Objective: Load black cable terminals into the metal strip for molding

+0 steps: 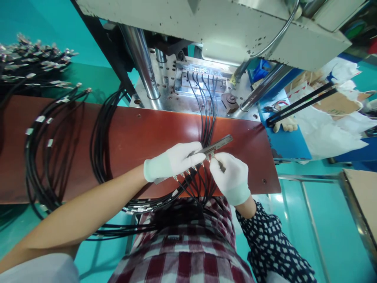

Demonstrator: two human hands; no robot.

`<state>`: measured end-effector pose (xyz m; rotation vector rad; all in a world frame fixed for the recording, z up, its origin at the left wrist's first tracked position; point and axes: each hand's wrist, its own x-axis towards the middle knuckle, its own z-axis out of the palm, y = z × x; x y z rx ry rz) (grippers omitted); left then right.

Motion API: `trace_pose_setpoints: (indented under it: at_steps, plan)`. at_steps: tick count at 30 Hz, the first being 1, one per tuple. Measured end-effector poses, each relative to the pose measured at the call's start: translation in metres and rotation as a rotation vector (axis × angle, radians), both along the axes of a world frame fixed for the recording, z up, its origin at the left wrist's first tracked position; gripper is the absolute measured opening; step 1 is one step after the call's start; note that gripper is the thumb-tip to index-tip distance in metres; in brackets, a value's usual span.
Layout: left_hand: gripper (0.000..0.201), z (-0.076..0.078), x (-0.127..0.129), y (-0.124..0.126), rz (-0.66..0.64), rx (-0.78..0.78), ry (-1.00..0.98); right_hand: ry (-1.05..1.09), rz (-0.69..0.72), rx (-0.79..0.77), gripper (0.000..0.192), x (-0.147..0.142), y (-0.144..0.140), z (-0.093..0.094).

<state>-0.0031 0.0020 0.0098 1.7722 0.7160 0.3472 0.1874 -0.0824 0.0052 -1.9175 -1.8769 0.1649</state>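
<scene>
My left hand (173, 159), in a white glove, is closed around a narrow metal bar (220, 143) held slantwise above the red-brown board (235, 137). Along the bar's near edge sits a row of small cable ends (188, 171), their black cables (202, 186) hanging toward my lap. My right hand (231, 175), gloved too, pinches a cable at the bar's right part; its fingers cover most of that end. Beyond my hands, several black cables (209, 114) run from a metal mould (196, 87) in the press and pass behind the bar.
Coiled black cables (38, 157) with white tags lie on the board at left, with another coil (97, 145) beside them. Steel press columns (144, 67) flank the mould under the machine head (206, 19). At right are pliers (277, 106), a glove (285, 125) and white bags (321, 133).
</scene>
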Motion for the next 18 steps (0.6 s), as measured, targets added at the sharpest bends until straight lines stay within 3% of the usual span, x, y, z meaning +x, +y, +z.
trace_pose_setpoints:
  at_steps: [3, 7, 14, 18]
  plan:
    - [0.039, 0.001, 0.001, -0.001, 0.019, -0.020, 0.007, 0.004, -0.008, 0.088, 0.024, 0.000, -0.007, 0.008]
    - [0.039, 0.001, 0.002, -0.001, 0.015, 0.008, 0.013, -0.183, 0.012, 0.212, 0.017, -0.006, -0.012, 0.013]
    - [0.038, -0.003, 0.002, 0.001, 0.017, 0.019, 0.030, -0.220, 0.019, 0.332, 0.010, -0.014, 0.002, 0.001]
    - [0.039, -0.002, 0.002, 0.000, 0.031, 0.020, 0.001, -0.180, 0.023, 0.324, 0.010, -0.013, 0.001, 0.001]
